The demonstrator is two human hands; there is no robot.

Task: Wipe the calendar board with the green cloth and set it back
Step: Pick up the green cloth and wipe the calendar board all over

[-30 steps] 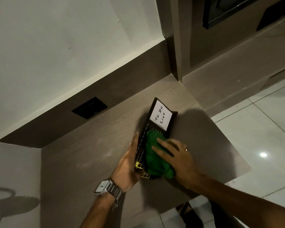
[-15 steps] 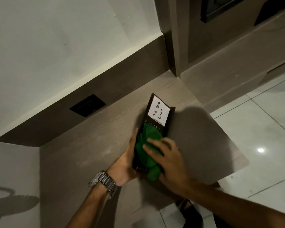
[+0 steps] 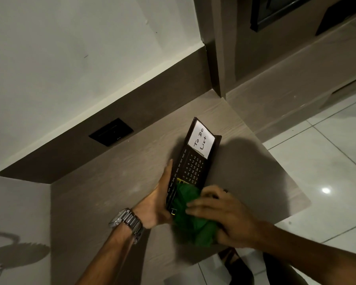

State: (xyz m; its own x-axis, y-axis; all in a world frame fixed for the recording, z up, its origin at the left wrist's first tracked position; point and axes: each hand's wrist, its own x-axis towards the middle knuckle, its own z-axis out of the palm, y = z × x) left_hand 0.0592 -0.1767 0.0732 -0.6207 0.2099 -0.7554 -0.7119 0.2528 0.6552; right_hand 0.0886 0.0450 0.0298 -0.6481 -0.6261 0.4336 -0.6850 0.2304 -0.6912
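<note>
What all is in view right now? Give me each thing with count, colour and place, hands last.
calendar board: one, black with pale month and date print, lying on the counter, far end toward the wall
paper note: one, white, handwritten "To Do List", on the far end of the calendar board
green cloth: one, bunched, on the near end of the calendar board
counter: one, grey-brown wood grain, against the wall
wall plate: one, black, on the dark strip above the counter
floor tiles: pale, glossy, right of the counter
watch: one, silver metal, on the left wrist
left hand: steadies the board's left edge
right hand: presses on the green cloth
</note>
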